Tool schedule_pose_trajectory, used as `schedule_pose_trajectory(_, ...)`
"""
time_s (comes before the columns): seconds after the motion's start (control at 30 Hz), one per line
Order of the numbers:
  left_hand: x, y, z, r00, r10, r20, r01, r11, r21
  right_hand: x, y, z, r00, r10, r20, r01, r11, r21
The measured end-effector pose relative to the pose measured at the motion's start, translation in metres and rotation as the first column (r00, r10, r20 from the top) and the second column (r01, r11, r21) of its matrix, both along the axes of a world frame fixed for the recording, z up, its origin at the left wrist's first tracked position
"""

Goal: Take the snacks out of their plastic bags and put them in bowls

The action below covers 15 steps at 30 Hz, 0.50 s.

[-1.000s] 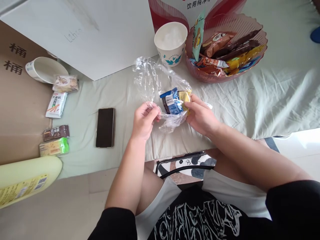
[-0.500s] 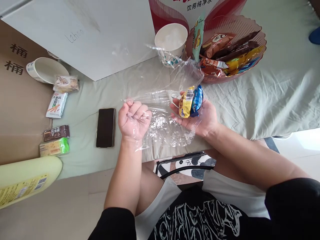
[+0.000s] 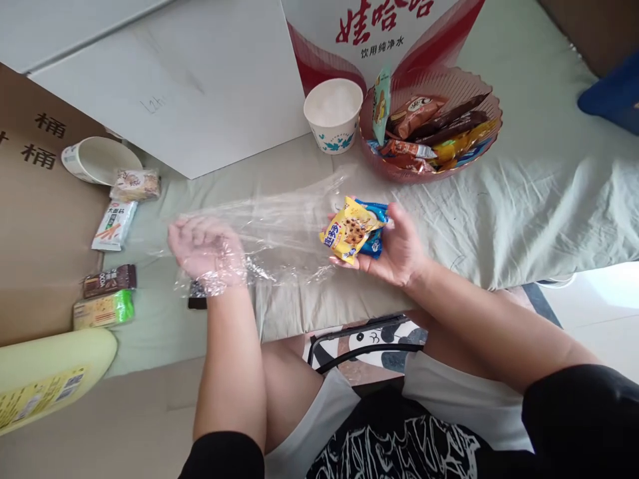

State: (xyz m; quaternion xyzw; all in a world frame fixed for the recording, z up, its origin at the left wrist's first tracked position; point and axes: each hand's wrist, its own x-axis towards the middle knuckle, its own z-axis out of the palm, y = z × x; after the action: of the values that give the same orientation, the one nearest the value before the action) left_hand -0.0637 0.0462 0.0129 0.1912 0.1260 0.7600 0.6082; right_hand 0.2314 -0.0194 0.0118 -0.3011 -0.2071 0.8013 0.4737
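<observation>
My left hand (image 3: 207, 249) is closed with curled fingers on a clear plastic bag (image 3: 284, 229), and part of the film drapes over its wrist. The bag stretches loosely across the cloth toward my other hand. My right hand (image 3: 399, 249), palm up, holds a yellow cookie packet (image 3: 352, 229) with a blue packet (image 3: 373, 247) partly hidden behind it. Under the left wrist, only a corner of a dark phone (image 3: 197, 296) shows.
A pink ribbed bowl (image 3: 434, 174) of wrapped snacks stands beside a paper cup (image 3: 333, 120), with white boxes (image 3: 219, 86) behind. Several snack packets (image 3: 114, 225) and a tipped paper cup (image 3: 82, 161) line the left side. A pale yellow container (image 3: 60, 352) lies lower left.
My left hand has moved left, pulling the plastic bag away from the right hand and over the phone. The yellow packet has turned its printed front upward as the right hand shifted slightly left.
</observation>
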Motion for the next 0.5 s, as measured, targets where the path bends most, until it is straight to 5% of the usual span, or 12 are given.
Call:
schedule_pose_trajectory(0.1,-0.020,0.000,0.008,0.999,0.033,0.022,-0.035,0.997,0.073,-0.004,0.002,-0.007,0.999,-0.032,-0.008,0.031,0.995,-0.093)
schedule_pose_trajectory(0.2,-0.029,0.000,0.009,0.975,0.117,-0.188,-0.113,0.993,0.033,-0.005,0.004,-0.006,0.995,-0.068,0.078,0.076,0.991,-0.109)
schedule_pose_trajectory(0.33,-0.002,-0.001,0.003,0.902,-0.010,-0.431,-0.058,0.988,-0.144,0.005,0.000,0.013,0.915,-0.228,0.333,0.128,0.946,0.297)
schedule_pose_trajectory(0.4,0.023,-0.003,0.003,0.897,-0.084,-0.435,-0.018,0.974,-0.224,0.016,-0.001,0.023,0.739,-0.477,0.475,0.136,0.797,0.588)
schedule_pose_trajectory(0.5,0.055,-0.008,0.012,0.926,-0.138,-0.352,-0.013,0.919,-0.394,0.040,0.009,0.029,0.305,-0.854,0.421,0.105,0.470,0.877)
